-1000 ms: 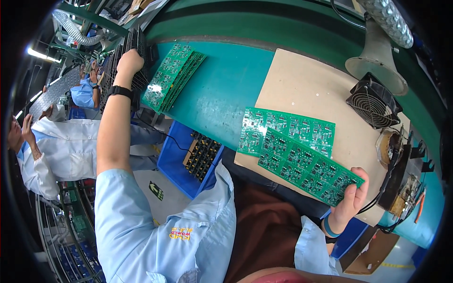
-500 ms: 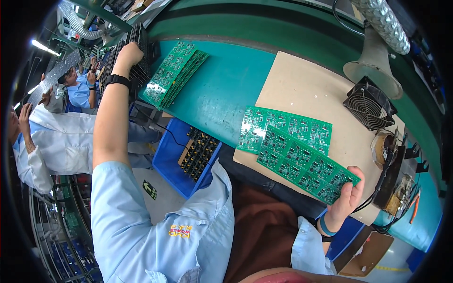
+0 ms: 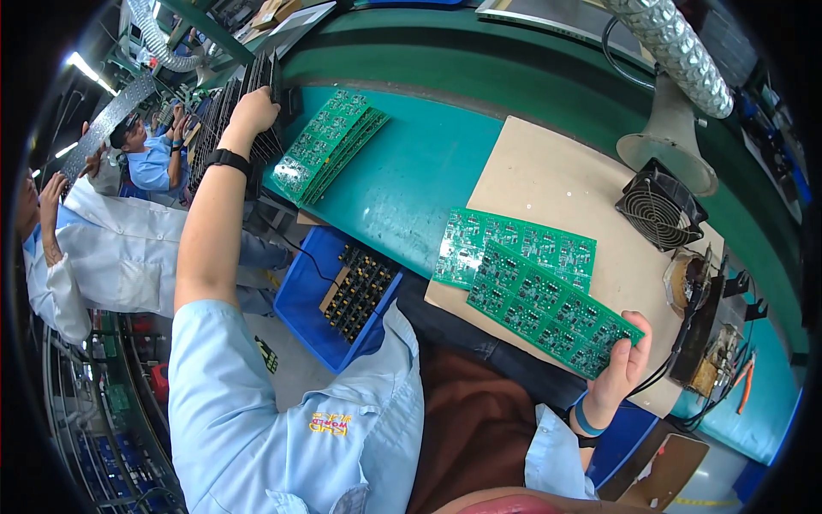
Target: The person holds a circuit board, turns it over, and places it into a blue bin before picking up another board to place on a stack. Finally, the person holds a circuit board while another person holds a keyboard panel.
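My left hand (image 3: 256, 110) reaches far left to a black slotted rack (image 3: 267, 147); its fingers curl closed over the rack's top edge, the fingertips hidden. My right hand (image 3: 620, 364) pinches the right end of a green circuit board (image 3: 544, 307), thumb on top. That board is tilted, and its left part overlaps a second green circuit board (image 3: 561, 250) lying on a tan sheet (image 3: 556, 167). Between the rack and the sheet, several green circuit boards (image 3: 330, 141) lean in a slanted stack on the teal mat (image 3: 419, 154).
A blue bin (image 3: 300, 295) with black and yellow parts stands below the table edge. At right are a black fan (image 3: 661, 206), an extraction funnel (image 3: 672, 141), a soldering stand (image 3: 706, 343) with cables and orange-handled pliers (image 3: 747, 385). Two co-workers (image 3: 128, 248) work at far left.
The whole view has shifted slightly as my head moved. Both hands keep their places: the left at the rack, the right on the circuit board.
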{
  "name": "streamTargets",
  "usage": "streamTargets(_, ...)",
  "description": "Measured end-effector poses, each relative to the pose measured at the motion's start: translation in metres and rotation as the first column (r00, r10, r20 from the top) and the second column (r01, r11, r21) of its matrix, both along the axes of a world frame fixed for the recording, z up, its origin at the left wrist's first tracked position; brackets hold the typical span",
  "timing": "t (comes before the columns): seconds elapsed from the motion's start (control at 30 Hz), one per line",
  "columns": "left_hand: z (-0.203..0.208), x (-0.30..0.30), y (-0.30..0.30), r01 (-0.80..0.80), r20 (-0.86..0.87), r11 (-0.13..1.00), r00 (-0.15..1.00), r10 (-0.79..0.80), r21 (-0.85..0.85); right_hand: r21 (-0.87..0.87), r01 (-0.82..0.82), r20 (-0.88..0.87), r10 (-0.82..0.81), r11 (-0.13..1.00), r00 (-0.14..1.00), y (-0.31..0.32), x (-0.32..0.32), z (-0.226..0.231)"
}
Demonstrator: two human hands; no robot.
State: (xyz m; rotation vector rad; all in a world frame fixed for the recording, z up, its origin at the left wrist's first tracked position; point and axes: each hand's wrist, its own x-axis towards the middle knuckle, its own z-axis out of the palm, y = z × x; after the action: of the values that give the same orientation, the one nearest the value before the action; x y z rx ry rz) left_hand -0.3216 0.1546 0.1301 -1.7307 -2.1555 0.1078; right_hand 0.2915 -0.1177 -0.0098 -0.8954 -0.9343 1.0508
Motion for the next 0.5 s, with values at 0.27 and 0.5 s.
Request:
streamTargets(0.27,0.029,0.047,-0.076,0.037,0.230,0.961,0.968,-0.103,0.275,-0.001,-0.046,-0.035,0.045,0.999,0.998,0.002,0.000,0.001)
streamTargets(0.5,-0.028,0.192,-0.194,0.252,0.807,0.912,0.429,-0.406,0.324,0.018,0.006,-0.038,-0.005,1.000,0.999,0.002,0.003,-0.002)
